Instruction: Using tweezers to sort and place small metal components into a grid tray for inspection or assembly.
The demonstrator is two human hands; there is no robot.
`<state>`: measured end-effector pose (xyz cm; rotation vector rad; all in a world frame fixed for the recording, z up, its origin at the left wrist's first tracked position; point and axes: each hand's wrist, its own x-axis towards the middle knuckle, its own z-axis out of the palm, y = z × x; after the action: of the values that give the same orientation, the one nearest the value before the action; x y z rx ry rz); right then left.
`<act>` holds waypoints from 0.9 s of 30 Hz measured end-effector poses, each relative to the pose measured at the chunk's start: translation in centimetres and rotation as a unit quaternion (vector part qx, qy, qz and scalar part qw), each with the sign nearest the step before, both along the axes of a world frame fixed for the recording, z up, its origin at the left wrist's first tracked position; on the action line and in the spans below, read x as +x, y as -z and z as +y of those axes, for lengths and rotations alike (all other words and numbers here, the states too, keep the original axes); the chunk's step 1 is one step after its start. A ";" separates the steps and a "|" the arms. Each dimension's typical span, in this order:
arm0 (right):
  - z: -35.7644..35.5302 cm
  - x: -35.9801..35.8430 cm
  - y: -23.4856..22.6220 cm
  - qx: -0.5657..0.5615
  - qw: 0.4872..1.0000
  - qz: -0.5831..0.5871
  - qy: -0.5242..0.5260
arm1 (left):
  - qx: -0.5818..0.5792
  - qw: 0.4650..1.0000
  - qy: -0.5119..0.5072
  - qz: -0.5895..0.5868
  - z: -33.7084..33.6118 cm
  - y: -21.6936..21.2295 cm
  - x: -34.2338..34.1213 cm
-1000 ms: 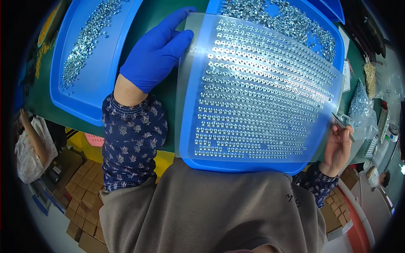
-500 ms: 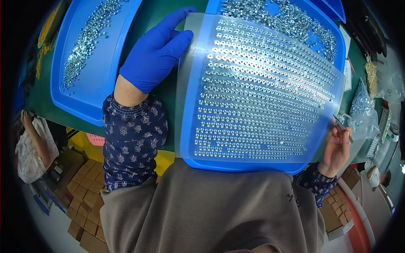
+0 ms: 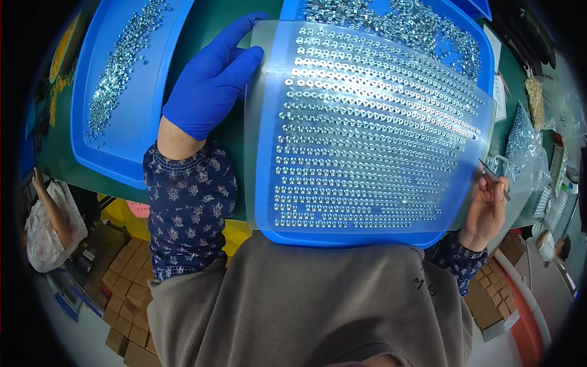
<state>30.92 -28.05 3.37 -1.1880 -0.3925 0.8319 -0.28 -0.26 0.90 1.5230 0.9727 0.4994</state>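
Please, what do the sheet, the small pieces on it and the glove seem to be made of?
Sheet: probably plastic, smooth and translucent; the blue tray shows through.
Pieces: likely metal, polished or plated, from their bright silvery glints.
Glove: perhaps thin rubber, fairly matte; it fits tightly, exact kind unclear.

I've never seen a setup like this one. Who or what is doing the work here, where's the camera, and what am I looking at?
There is no machine: a person works with their own hands. The view comes from a wide fisheye camera worn on the head, looking down, so straight edges bend near the rim. The left hand, in a blue glove, is at the upper left edge of a clear sheet bearing rows of small shiny metal pieces. The right hand is ungloved and holds a thin, tweezers-like tool. Below the sheet is a blue tray; another blue tray, holding loose pieces, sits left on the green table.
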 end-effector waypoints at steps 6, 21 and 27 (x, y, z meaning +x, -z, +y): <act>-0.3 -0.3 0.5 0.001 0.999 -0.040 -0.002 | 0.007 1.000 0.004 0.011 0.0 -0.1 0.0; -0.6 -0.1 1.1 0.011 0.999 -0.048 0.010 | -0.021 1.000 0.003 -0.005 -0.1 -0.1 0.2; -0.6 -0.1 1.4 0.003 0.997 -0.083 -0.001 | -0.023 1.000 0.001 -0.007 -0.1 -0.2 0.2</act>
<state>30.78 -28.68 2.00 -1.2554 -0.5312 0.7344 -0.08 -0.31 1.07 1.4769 0.9655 0.4817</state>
